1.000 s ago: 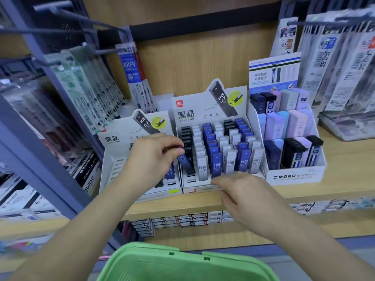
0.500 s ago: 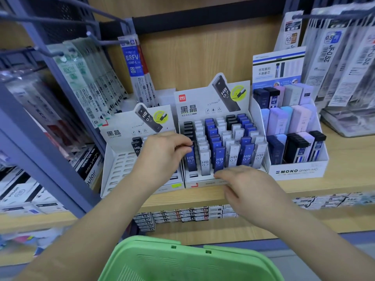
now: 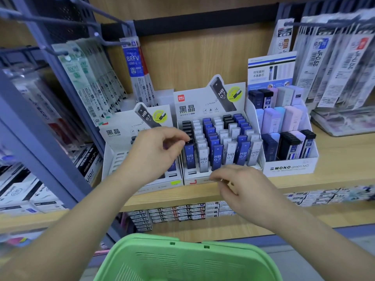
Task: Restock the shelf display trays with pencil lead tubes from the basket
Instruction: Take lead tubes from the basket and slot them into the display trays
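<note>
Left hand (image 3: 156, 153) sits over the left tray (image 3: 113, 159), fingertips curled at the cap of a blue tube (image 3: 190, 157) that stands front-left in the middle tray (image 3: 199, 181). Can't tell if it's actually gripping. Right hand (image 3: 243, 189) is loosely curled and empty at that tray's near edge. Since half a second ago, the left fingers have eased up off the tube.

Three display trays stand side by side on the shelf (image 3: 334, 159): left tray (image 3: 113, 157), middle tray (image 3: 203, 180) holding rows of lead tubes (image 3: 217, 138), right tray (image 3: 290, 168). Hanging packs (image 3: 87, 82) flank them. The left hand (image 3: 154, 153) is before the left tray, the right hand (image 3: 241, 189) before the middle tray. The basket (image 3: 182, 258) sits below, nearest the camera, stacked boxes (image 3: 182, 211) on the lower shelf (image 3: 223, 230) behind it
</note>
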A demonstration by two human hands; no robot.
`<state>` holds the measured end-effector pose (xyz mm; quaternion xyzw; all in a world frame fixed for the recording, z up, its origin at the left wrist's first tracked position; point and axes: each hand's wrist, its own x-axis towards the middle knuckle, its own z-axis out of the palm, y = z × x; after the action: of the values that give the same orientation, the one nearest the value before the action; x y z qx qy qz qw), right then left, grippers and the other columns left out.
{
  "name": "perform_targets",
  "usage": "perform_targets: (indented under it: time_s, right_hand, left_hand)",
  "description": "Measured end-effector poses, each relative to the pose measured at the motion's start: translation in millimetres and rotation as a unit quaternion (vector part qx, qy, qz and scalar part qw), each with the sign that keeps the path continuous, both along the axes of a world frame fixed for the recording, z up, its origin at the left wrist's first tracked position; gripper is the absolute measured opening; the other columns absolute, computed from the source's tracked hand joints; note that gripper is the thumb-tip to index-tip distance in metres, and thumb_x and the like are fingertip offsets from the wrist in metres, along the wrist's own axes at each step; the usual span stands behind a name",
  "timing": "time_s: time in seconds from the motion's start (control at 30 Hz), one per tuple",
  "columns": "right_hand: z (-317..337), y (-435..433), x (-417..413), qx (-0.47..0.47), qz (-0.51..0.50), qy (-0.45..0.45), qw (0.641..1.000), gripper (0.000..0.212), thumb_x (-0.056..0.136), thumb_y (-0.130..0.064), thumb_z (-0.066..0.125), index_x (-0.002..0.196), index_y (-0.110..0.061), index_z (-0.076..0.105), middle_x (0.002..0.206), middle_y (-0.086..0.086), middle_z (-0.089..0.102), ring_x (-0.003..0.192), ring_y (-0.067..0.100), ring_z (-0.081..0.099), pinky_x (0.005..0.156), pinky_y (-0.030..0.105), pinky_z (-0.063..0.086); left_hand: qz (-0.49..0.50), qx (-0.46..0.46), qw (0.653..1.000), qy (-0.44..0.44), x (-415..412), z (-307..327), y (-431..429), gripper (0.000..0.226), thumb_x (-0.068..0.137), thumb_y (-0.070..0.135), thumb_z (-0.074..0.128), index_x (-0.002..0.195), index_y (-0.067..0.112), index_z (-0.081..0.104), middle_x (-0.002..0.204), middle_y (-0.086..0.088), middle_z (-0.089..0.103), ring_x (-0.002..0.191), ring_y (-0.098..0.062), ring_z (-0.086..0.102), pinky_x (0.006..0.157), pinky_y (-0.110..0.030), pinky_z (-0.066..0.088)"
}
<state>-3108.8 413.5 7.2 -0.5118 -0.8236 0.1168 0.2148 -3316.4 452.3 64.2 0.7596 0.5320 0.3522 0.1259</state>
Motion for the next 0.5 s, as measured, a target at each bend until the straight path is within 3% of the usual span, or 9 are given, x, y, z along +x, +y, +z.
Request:
perform_targets:
  time_s: [0.1,0.23,0.3,0.37,0.43,0.5]
  right_hand:
    - [1,-6,-8,-0.081,0.032,0.02,0.996,0.018,0.094,-0.021,0.056,0.101,-0.029,0.071,0.076,-0.019,0.062,0.069,-0.001,0.055,0.069,0.019,0.044]
    - [-19,-20,-24,-0.205,0.1,-0.085,0.97,0.023,0.095,-0.025,0.055,0.113,-0.025,0.07,0.104,-0.007,0.071,0.085,0.007,0.059,0.077,0.021,0.046]
    - [-40,-32,-32,-0.27,0.116,-0.146,0.945,0.029,0.097,-0.025,0.053,0.123,-0.022,0.065,0.118,-0.003,0.068,0.097,0.011,0.06,0.08,0.019,0.042]
    - [-73,-47,-41,-0.334,0.121,-0.206,0.912,0.035,0.097,-0.023,0.051,0.131,-0.019,0.06,0.126,0.001,0.064,0.112,0.017,0.058,0.085,0.022,0.042]
    - [-115,-63,-48,-0.386,0.121,-0.263,0.876,0.039,0.096,-0.021,0.051,0.134,-0.013,0.056,0.127,0.007,0.063,0.117,0.024,0.057,0.091,0.028,0.045]
    - [-155,-77,-54,-0.428,0.119,-0.298,0.845,0.042,0.096,-0.022,0.053,0.135,-0.005,0.052,0.125,0.013,0.062,0.115,0.028,0.057,0.089,0.034,0.048]
  left_hand:
    - [-0.074,-0.11,0.991,0.031,-11,12,-26,0.015,0.086,0.016,0.068,0.087,0.029,0.074,0.074,0.009,0.071,0.068,-0.002,0.06,0.062,-0.01,0.046]
    - [-0.132,-0.22,0.943,0.21,-34,-34,-65,0.015,0.089,0.023,0.064,0.094,0.033,0.074,0.076,0.026,0.067,0.07,0.008,0.059,0.066,-0.007,0.044]
    - [-0.138,-0.246,0.916,0.285,-44,-76,-82,0.02,0.092,0.025,0.057,0.104,0.032,0.071,0.092,0.026,0.068,0.08,0.01,0.058,0.075,-0.006,0.042]
    - [-0.135,-0.289,0.885,0.339,-53,-127,-100,0.022,0.092,0.02,0.051,0.102,0.026,0.07,0.098,0.013,0.07,0.088,-0.003,0.062,0.084,-0.019,0.047]
    - [-0.138,-0.343,0.842,0.393,-59,-179,-115,0.019,0.091,0.016,0.049,0.089,0.017,0.068,0.087,0.001,0.067,0.084,-0.019,0.063,0.082,-0.033,0.052]
    - [-0.155,-0.369,0.798,0.451,-65,-221,-126,0.019,0.091,0.018,0.053,0.106,0.014,0.064,0.102,-0.007,0.064,0.096,-0.027,0.06,0.086,-0.04,0.052]
